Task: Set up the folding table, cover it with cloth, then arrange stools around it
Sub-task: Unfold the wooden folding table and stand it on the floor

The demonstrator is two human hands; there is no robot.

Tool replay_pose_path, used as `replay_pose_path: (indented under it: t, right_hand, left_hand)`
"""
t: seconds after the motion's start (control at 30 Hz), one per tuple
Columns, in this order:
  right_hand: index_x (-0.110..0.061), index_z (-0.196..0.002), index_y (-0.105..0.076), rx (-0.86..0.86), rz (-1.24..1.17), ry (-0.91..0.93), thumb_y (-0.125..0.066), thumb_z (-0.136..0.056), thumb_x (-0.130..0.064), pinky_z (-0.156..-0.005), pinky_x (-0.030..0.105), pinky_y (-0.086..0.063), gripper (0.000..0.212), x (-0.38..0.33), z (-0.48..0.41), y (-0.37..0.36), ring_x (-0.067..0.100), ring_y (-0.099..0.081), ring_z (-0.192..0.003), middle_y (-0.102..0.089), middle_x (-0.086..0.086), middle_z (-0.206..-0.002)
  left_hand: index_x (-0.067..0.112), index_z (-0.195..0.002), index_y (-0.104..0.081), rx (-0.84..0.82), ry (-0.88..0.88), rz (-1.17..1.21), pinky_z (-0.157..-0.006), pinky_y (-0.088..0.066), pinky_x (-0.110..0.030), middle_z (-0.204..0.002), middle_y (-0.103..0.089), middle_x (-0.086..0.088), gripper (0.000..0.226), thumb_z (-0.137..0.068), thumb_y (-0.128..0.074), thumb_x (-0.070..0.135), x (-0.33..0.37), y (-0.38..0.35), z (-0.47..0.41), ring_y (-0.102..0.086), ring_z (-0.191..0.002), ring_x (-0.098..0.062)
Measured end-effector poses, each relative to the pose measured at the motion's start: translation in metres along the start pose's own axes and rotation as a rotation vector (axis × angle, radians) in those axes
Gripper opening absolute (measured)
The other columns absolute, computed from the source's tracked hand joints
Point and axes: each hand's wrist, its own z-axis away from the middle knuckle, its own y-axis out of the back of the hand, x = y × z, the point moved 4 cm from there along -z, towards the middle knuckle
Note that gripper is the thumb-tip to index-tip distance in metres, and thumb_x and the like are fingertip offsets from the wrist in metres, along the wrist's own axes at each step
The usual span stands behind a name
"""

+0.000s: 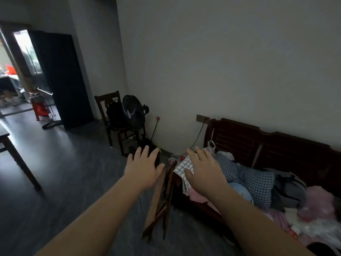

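Observation:
The folding table (160, 198) stands folded on edge on the dark floor, leaning against the end of a wooden bench (267, 145). Its wooden top faces left and its dark legs are folded flat. My left hand (143, 168) hovers just above and left of the table's upper edge, fingers spread, holding nothing. My right hand (203, 171) reaches out on the right of that edge, fingers straight, over a white checked cloth (182, 169) draped on the bench end. A red plastic stool (39, 109) stands far left by the doorway.
The bench holds a blue checked pillow (252, 180), a grey backpack (287, 191) and pink fabric. A wooden chair (114, 119) with a black bag and a black fan (133, 111) stand by the wall. A dark table leg (20, 161) is at left.

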Motion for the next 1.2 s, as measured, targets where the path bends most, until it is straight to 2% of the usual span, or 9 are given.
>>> replay_pose_path:
  t: [0.17, 0.47, 0.7, 0.9, 1.2]
  right_hand:
    - [-0.029, -0.160, -0.009, -0.006, -0.027, -0.033, -0.038, -0.102, -0.051, -0.124, 0.049, -0.015, 0.069, -0.013, -0.088, -0.023, 0.026, -0.003, -0.155, -0.009, 0.005, -0.168]
    - [-0.030, -0.159, -0.011, -0.063, -0.051, -0.099, -0.039, -0.101, -0.050, -0.123, 0.052, -0.013, 0.069, -0.016, -0.215, -0.091, 0.027, -0.002, -0.154, -0.007, 0.004, -0.168]
    - [-0.026, -0.159, -0.012, -0.159, -0.075, -0.159, -0.042, -0.099, -0.051, -0.123, 0.051, -0.020, 0.071, 0.033, -0.288, -0.160, 0.026, -0.003, -0.155, -0.008, 0.004, -0.168]
    - [-0.026, -0.159, -0.011, -0.283, -0.134, -0.182, -0.042, -0.100, -0.048, -0.124, 0.049, -0.016, 0.070, 0.088, -0.358, -0.237, 0.025, -0.003, -0.155, -0.008, 0.005, -0.168]
    - [-0.024, -0.157, -0.020, -0.511, -0.246, -0.247, -0.045, -0.100, -0.042, -0.123, 0.045, -0.018, 0.065, 0.156, -0.450, -0.366, 0.023, -0.010, -0.153, -0.017, 0.003, -0.166]
  left_hand:
    - [0.032, -0.161, 0.000, 0.026, -0.004, -0.026, -0.124, -0.011, -0.055, -0.169, -0.001, -0.007, 0.069, -0.102, -0.024, 0.060, -0.045, -0.002, -0.087, 0.000, -0.155, -0.031]
    - [0.030, -0.161, -0.001, -0.078, -0.068, -0.035, -0.124, -0.011, -0.054, -0.169, -0.002, -0.008, 0.070, -0.102, -0.025, 0.060, -0.097, -0.050, -0.225, -0.001, -0.155, -0.031]
    - [0.030, -0.160, -0.001, -0.225, -0.043, 0.020, -0.124, -0.011, -0.052, -0.169, -0.001, -0.007, 0.071, -0.101, -0.025, 0.061, -0.108, -0.114, -0.314, 0.000, -0.155, -0.031]
    - [0.028, -0.160, -0.003, -0.334, -0.019, 0.059, -0.124, -0.013, -0.052, -0.169, -0.004, -0.007, 0.070, -0.102, -0.028, 0.058, -0.102, -0.187, -0.402, -0.003, -0.155, -0.030]
    - [0.028, -0.160, -0.008, -0.581, 0.128, 0.211, -0.123, -0.017, -0.052, -0.168, -0.011, -0.005, 0.069, -0.102, -0.036, 0.054, -0.092, -0.302, -0.496, -0.008, -0.155, -0.029]
